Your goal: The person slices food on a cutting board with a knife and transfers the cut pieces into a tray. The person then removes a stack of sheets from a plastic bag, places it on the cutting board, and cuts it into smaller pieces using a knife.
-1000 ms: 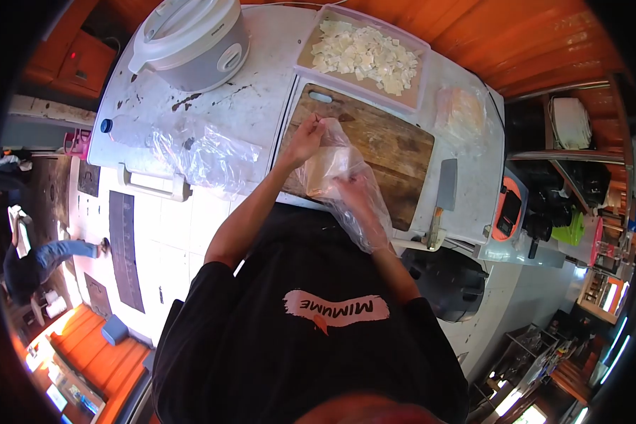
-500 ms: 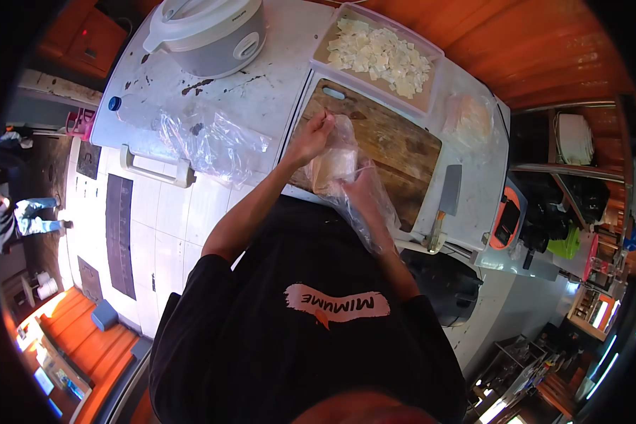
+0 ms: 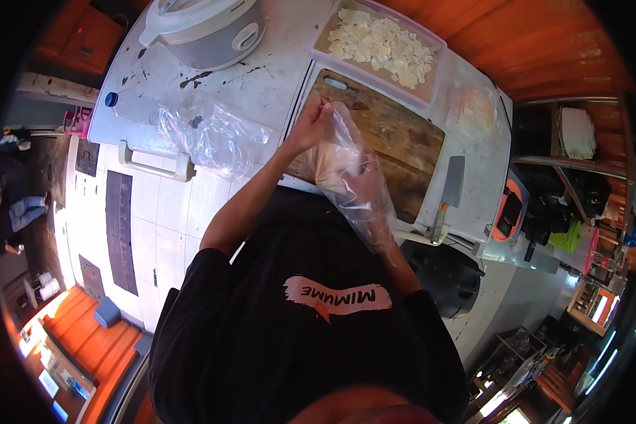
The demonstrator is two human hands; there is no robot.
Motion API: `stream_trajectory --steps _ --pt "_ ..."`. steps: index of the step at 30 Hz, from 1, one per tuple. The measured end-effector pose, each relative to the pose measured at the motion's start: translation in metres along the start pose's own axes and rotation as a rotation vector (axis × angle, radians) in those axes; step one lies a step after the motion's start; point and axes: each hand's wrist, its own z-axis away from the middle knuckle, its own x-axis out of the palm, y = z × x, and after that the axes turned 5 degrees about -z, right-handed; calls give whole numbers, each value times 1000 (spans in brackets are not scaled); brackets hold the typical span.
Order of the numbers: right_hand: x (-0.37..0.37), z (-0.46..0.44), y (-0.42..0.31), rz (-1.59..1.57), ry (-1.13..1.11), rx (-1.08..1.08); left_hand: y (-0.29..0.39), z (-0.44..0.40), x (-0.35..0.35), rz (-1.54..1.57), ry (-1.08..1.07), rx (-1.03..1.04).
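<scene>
My left hand (image 3: 314, 126) pinches the upper edge of a clear plastic bag (image 3: 345, 127) above a wooden cutting board (image 3: 403, 152). Inside the bag is a pale, squarish stack (image 3: 330, 169); its exact kind is blurred by the plastic. My right hand (image 3: 364, 182) is inside the bag, its fingers closed against the stack's right side, and the plastic reaches down over the wrist. Right of the board lies a cleaver (image 3: 454, 182). A tray (image 3: 431, 92) behind the board holds many pale, flat cut pieces.
A white and grey rice cooker (image 3: 222, 35) stands at the back left. Near it are a bottle with a blue cap (image 3: 112, 99) and crumpled clear plastic (image 3: 212, 138). Another plastic packet (image 3: 471, 113) lies right of the tray. Another person (image 3: 27, 212) is far left.
My right hand has shifted slightly up and farther into the bag, and the bag's top is drawn higher. My left hand keeps its pinch. The person far left has changed posture.
</scene>
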Motion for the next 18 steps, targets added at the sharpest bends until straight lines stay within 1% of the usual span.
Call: stream_trajectory --steps 1,2,4,5,7,8,9,10,11,12,13,14,15,16,18 --pt "-6 0 -4 24 -5 22 0 -1 -5 -63 9 104" --pt "-17 0 -18 25 -15 17 3 0 -10 -64 20 105" --pt "-41 4 -66 228 -223 -147 9 1 -21 -244 154 22" --pt "-44 11 -84 200 -51 -204 7 3 -24 -244 169 19" --pt "-65 16 -58 496 -27 -60 9 -2 -41 -372 355 83" --pt "-65 15 -79 144 -61 -131 14 -13 -63 -395 395 102" --pt "-72 21 -67 -292 -109 3 16 -16 -85 -466 460 267" --pt "-78 27 -55 -725 -103 148 15 -4 -101 -536 514 409" --pt "-82 26 -59 -766 -13 254 45 12 -123 -500 516 144" --pt "-86 23 -65 -796 -1 182 40 16 -161 -562 526 91" --pt "-92 19 -67 -857 44 239 41 23 -195 -620 609 28" --pt "-96 15 -67 -984 7 245 44 31 -227 -754 729 248" --pt "-102 9 -59 -975 63 308 67 47 -246 -760 768 -98" --pt "-105 2 -49 -965 123 367 70 53 -266 -862 862 -144" --pt "-104 -13 -42 -948 123 383 54 61 -295 -923 882 -275"
